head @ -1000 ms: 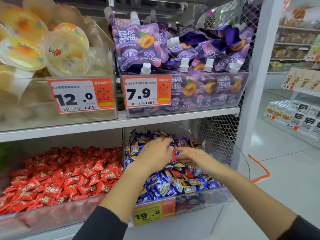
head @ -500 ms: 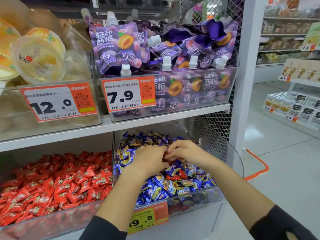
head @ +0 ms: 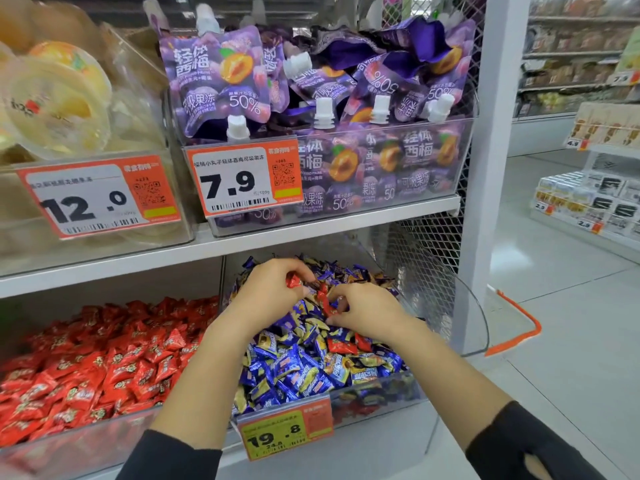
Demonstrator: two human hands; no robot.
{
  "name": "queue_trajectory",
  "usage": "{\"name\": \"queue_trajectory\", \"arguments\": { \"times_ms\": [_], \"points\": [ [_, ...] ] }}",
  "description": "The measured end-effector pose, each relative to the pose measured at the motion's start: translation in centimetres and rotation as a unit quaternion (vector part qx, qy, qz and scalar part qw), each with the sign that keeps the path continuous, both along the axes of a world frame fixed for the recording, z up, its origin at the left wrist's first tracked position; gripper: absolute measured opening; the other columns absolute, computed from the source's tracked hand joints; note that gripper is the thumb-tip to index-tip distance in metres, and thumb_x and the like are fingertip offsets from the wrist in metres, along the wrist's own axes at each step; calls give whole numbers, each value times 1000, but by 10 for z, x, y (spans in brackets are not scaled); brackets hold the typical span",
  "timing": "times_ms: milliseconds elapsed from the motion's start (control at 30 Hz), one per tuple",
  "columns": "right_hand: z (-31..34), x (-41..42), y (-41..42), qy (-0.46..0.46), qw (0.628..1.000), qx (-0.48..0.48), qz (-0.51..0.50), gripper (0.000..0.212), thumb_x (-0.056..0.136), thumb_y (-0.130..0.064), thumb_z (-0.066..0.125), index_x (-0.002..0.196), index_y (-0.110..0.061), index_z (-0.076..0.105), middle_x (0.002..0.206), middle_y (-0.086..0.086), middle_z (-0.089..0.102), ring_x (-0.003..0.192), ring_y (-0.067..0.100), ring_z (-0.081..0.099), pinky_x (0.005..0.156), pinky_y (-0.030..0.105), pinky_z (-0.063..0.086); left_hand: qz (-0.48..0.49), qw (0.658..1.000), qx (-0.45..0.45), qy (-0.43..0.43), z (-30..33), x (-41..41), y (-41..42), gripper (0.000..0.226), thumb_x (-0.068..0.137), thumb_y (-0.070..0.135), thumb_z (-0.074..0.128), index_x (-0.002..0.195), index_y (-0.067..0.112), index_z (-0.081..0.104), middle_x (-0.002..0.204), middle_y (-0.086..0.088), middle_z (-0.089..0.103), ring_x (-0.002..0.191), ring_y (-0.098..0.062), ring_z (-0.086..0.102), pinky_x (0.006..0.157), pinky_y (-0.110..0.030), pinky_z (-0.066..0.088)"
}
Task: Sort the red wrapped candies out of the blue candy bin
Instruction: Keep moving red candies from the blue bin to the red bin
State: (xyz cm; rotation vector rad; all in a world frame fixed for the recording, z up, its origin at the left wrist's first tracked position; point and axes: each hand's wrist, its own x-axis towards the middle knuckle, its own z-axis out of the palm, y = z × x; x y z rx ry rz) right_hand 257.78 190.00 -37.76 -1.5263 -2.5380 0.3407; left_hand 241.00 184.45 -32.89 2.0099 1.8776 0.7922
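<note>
The blue candy bin (head: 377, 396) is a clear box on the lower shelf, heaped with blue and yellow wrapped candies (head: 294, 365). My left hand (head: 268, 292) is over the back of the heap, its fingers closed on a red wrapped candy (head: 294, 281). My right hand (head: 363, 311) is just to its right and pinches another red candy (head: 325, 303) between thumb and fingers. More red candies (head: 341, 345) lie loose among the blue ones below my right wrist.
A bin of red candies (head: 104, 362) sits left of the blue bin. The upper shelf (head: 221, 244) holds purple jelly pouches (head: 311, 98) and jelly cups (head: 55, 102) close above my hands. A white post (head: 481, 168) and an aisle floor are to the right.
Both hands have drawn together over the heap. Red candies now show in the fingers of each hand. The camera has moved closer and to the right.
</note>
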Motion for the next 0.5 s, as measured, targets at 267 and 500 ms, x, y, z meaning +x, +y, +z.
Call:
{"name": "queue_trajectory", "arguments": {
  "times_ms": [267,500],
  "points": [
    [2,1,13,68,997,-37,-29,42,90,-29,52,132,-26,51,114,9,56,77,22,58,62,30,42,16,1000,-2,-16,-10,6,2,28,93,6,43,110,20,61,89,5,59,54,-7,47,46,-12,34],
    [5,-3,16,180,978,-24,-98,42,100,-30,38,61,-12,39,62,3,43,59,20,42,53,33,28,50,996,51,59,-11,13,4,27,102,26,36,113,21,60,82,1,63,62,-12,52,57,-29,39]
  ]
}}
